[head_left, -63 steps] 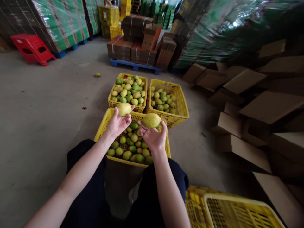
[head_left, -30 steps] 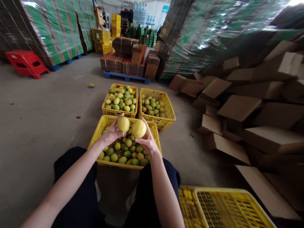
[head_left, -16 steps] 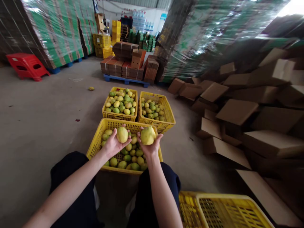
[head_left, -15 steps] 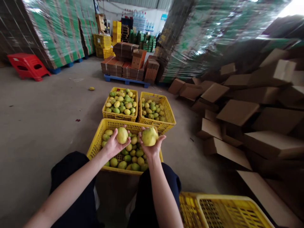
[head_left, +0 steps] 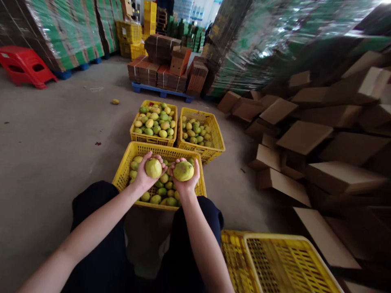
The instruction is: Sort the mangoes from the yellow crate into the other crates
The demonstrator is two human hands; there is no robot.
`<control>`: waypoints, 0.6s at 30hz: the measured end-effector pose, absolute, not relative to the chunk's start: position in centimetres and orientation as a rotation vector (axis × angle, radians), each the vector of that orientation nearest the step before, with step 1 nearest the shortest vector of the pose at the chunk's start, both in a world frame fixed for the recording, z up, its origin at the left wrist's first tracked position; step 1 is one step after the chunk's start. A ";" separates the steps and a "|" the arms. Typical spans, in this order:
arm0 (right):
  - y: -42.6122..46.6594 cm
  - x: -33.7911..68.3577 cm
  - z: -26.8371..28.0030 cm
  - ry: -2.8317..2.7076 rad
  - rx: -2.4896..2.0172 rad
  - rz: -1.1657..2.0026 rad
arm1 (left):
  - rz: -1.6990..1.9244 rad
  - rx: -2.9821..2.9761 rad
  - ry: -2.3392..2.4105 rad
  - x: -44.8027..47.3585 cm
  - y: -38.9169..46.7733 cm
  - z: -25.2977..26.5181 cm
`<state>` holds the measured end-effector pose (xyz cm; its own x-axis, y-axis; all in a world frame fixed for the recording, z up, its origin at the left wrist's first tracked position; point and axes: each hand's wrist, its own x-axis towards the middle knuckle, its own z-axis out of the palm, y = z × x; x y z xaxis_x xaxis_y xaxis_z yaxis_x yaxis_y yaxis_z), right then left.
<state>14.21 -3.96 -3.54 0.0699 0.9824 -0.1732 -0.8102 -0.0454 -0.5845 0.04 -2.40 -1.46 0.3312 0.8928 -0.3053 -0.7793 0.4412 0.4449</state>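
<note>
My left hand (head_left: 143,175) cups a round yellow-green fruit (head_left: 153,168), its fingers curled around the far side. In my right hand (head_left: 187,185), palm up, rests a larger oval yellow-green fruit (head_left: 183,171) with dark marks on its skin. I cannot tell the kind of fruit. Both hands are above a yellow plastic crate (head_left: 124,169) standing between my knees, which holds many similar green and yellow fruits (head_left: 155,199). My hands and forearms hide part of its contents.
Beyond it stand a full fruit crate (head_left: 153,140) and a partly filled one (head_left: 217,134). A yellow crate (head_left: 275,236) is at my lower right. Cardboard boxes (head_left: 305,136) pile up on the right. A red stool (head_left: 27,67) and a loose fruit (head_left: 115,101) are on the left.
My right hand has moved left, closer to my left hand, and its fruit is turned to show a dark-marked side. The view has shifted slightly, and both hands still hold fruit.
</note>
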 end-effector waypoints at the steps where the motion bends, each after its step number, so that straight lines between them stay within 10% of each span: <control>1: -4.0 14.0 -3.6 -0.350 -0.650 1.486 | 1.153 0.321 0.570 0.4 -2.5 -1.7; 18: -3.9 11.9 -4.6 -0.456 -0.787 1.329 | 1.407 1.029 0.716 0.2 -2.0 -3.6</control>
